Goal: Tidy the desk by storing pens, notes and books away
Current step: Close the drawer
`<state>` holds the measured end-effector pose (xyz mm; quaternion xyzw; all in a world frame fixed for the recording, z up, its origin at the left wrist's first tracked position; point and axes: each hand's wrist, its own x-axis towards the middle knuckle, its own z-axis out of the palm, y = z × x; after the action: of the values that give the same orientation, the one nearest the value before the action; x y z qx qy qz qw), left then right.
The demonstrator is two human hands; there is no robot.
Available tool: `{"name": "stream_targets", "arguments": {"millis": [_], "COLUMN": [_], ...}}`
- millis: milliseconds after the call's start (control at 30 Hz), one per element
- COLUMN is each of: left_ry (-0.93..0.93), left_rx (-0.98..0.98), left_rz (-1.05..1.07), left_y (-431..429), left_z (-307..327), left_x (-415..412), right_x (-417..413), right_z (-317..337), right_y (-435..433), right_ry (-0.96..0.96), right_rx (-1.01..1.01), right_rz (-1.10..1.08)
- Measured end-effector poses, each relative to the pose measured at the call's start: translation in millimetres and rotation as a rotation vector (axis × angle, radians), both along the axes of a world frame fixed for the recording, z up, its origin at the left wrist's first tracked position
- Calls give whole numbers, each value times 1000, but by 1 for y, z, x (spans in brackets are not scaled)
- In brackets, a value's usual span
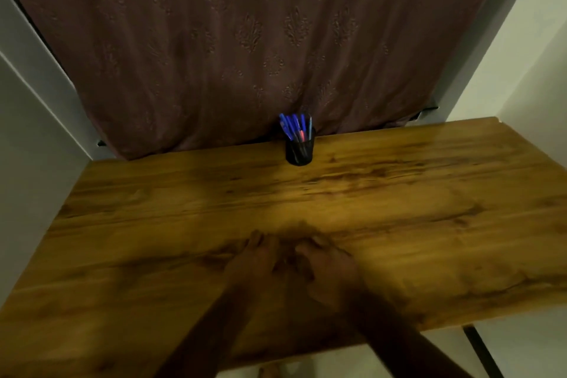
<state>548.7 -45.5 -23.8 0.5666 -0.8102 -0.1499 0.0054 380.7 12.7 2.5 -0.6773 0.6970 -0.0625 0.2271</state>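
A black mesh pen holder (299,151) stands at the far edge of the wooden desk (429,193), with several blue pens (293,127) upright in it. My left hand (253,261) and my right hand (329,267) lie side by side on the desk near its front edge, both blurred. The fingers look spread and flat on the wood, and nothing shows in either hand. No notes or books are in view.
A dark purple patterned curtain (245,40) hangs behind the desk. Pale walls (27,163) close in on the left and right. A black desk leg (481,350) shows below the front right edge, above a light floor.
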Motion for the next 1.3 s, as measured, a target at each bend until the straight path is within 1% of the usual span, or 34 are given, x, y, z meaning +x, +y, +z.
{"name": "stream_targets", "arguments": {"millis": [100, 233, 433, 633, 667, 767, 833, 900, 967, 1100, 1200, 1300], "left_ry": [67, 108, 130, 244, 303, 568, 669, 751, 825, 940, 907, 940], "left_rx": [14, 1, -27, 78, 114, 241, 287, 276, 267, 305, 297, 295], "left_rz": [-11, -35, -14, 128, 170, 353, 441, 479, 463, 395, 365, 356], "left_y": [-37, -81, -129, -168, -173, -198, -213, -225, -235, -249, -256, -259], "left_z": [1, 7, 15, 27, 29, 24, 19, 16, 14, 16, 13, 8], "left_x": [-12, -25, -48, -83, -88, -103, -110, -114, -118, -127, -132, -129], "right_x": [-13, -27, -52, -84, -89, -105, -111, -114, -116, -113, -107, -101], "right_z": [10, 16, 20, 10, 11, 10, 12, 14, 12, 4, 1, -2], "right_y": [-41, -82, -131, -182, -190, -217, -235, -252, -268, -293, -303, -302], "right_ry": [44, 79, 25, 14, -3, -78, -146, -238, -347, -480, -584, -638], "right_rx": [57, 28, 13, 9, 1, -39, -81, -95, -87, -55, -78, -132], "right_rz": [-10, -52, -112, -105, -105, -114, -122, -160, -234, -283, -299, -301]}}
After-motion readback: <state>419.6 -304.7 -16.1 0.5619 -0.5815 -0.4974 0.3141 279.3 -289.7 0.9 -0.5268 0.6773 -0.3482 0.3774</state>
